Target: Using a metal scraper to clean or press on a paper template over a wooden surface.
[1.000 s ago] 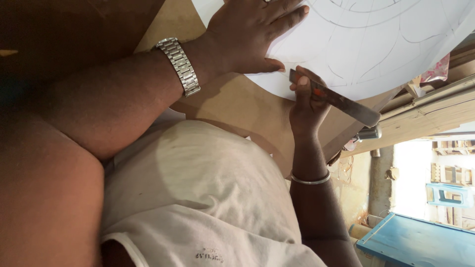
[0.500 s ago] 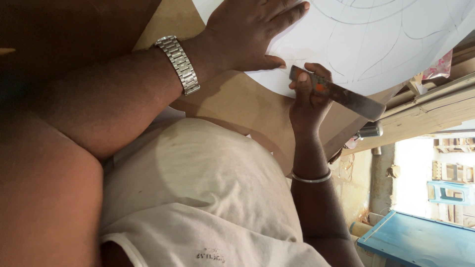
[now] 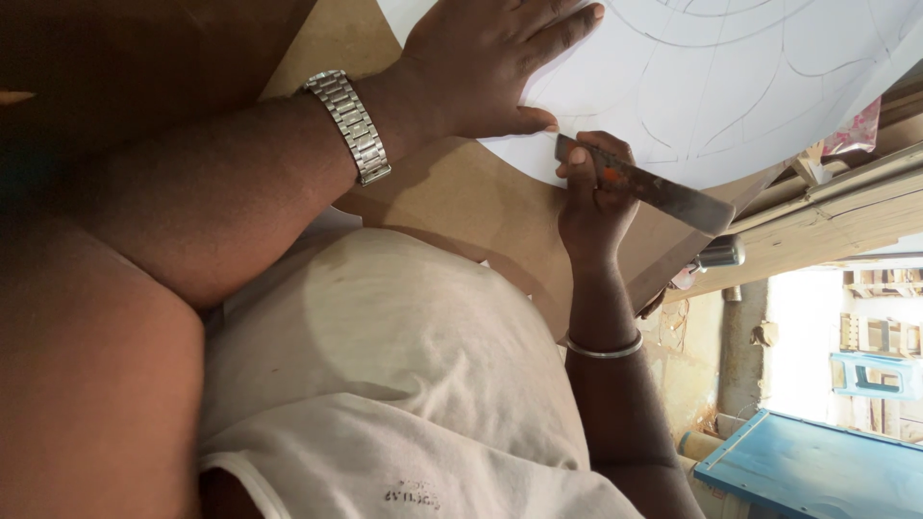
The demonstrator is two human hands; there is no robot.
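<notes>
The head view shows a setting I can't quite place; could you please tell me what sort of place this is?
Probably a woodworking or craft workshop: a brown board carries a white sheet with pencilled curves, the right hand holds a flat metal blade, and wooden planks lie nearby.

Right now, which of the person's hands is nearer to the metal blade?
The right hand. It grips the metal blade at the edge of the white sheet. The left hand, above a wristwatch, lies flat on the sheet, apart from the blade.
</notes>
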